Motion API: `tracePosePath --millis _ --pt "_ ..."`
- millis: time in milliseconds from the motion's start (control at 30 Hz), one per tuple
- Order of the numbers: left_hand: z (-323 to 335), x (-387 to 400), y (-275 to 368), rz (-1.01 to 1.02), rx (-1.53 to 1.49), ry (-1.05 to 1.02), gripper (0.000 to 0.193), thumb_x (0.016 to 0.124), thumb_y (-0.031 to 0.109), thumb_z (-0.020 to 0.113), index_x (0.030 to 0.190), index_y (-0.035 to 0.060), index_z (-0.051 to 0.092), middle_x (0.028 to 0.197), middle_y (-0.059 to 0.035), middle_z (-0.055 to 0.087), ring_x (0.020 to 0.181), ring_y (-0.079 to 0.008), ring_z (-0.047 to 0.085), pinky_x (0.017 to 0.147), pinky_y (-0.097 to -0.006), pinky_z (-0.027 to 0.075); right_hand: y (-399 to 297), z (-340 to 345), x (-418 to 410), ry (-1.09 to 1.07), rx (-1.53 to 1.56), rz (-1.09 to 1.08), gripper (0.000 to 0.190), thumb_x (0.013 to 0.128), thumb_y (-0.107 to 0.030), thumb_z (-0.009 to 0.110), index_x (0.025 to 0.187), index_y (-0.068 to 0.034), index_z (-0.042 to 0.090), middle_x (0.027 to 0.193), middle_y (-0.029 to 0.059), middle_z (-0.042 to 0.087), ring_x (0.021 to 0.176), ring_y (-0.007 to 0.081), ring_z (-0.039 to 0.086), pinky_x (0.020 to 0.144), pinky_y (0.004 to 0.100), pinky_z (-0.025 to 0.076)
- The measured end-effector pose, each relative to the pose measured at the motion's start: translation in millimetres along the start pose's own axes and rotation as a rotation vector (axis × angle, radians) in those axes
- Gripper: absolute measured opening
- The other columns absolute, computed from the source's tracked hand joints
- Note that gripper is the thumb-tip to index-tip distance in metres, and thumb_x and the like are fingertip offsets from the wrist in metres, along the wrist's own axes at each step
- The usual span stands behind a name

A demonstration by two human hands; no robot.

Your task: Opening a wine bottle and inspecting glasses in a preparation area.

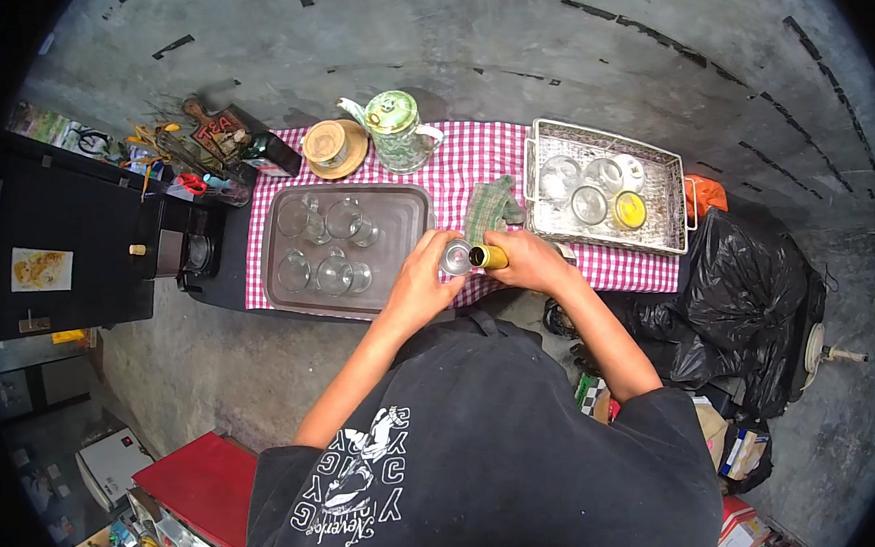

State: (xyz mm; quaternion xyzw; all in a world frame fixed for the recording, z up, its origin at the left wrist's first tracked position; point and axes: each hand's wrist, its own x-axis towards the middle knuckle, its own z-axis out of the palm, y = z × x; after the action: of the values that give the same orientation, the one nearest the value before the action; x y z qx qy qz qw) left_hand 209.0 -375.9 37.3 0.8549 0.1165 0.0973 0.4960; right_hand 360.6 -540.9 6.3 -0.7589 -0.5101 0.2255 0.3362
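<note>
My left hand [426,274] is closed around a clear drinking glass [454,258] at the table's front edge. Touching or very close to that glass is the open mouth of a gold-necked bottle [488,256], which my right hand [531,262] grips; most of the bottle is hidden. Several clear glass mugs [293,218] stand on a brown tray [427,199] at the left. A green checked cloth [490,204] lies just beyond my hands. To the right, a wire-sided basket [601,129] holds several glass vessels [589,205], one with yellow in it [630,210].
Behind the tray stand a green enamel teapot [399,137], a wooden-lidded cup on a saucer [327,146] and a dark bottle [272,154]. A red-and-white checked cloth [474,139] covers the table. Black plastic bags [746,285] bulge beside its right end; a wall rises behind.
</note>
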Motion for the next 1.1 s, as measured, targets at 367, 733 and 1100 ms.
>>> tracePosePath --millis 367,733,1100 --pt "38 3 -9 0.012 0.018 -0.006 0.049 0.077 0.003 0.075 0.122 0.0005 0.057 0.112 -0.016 0.06 0.107 -0.0365 0.062 0.09 -0.0414 0.05 24 -16 -15 -0.118 -0.098 0.071 0.026 0.081 -0.018 0.074 0.099 -0.005 0.059 0.081 0.0209 0.068 0.083 0.0426 0.067 0.072 0.0529 0.051" --pt "40 -4 -34 -0.081 0.069 0.051 0.05 0.077 0.0 0.071 0.124 0.001 0.056 0.116 -0.0173 0.059 0.109 -0.0405 0.061 0.09 -0.0453 0.05 40 7 6 -0.227 -0.222 0.026 0.03 0.081 -0.02 0.075 0.101 -0.003 0.059 0.081 0.021 0.068 0.082 0.0422 0.067 0.071 0.0535 0.051" --pt "39 -10 -82 -0.101 0.071 0.083 0.049 0.076 0.0 0.072 0.122 0.0024 0.057 0.113 -0.0164 0.06 0.108 -0.0389 0.061 0.091 -0.0443 0.05 43 39 26 -0.281 -0.29 0.059 0.03 0.081 -0.02 0.074 0.101 -0.003 0.059 0.082 0.0206 0.069 0.081 0.0414 0.068 0.072 0.0521 0.053"
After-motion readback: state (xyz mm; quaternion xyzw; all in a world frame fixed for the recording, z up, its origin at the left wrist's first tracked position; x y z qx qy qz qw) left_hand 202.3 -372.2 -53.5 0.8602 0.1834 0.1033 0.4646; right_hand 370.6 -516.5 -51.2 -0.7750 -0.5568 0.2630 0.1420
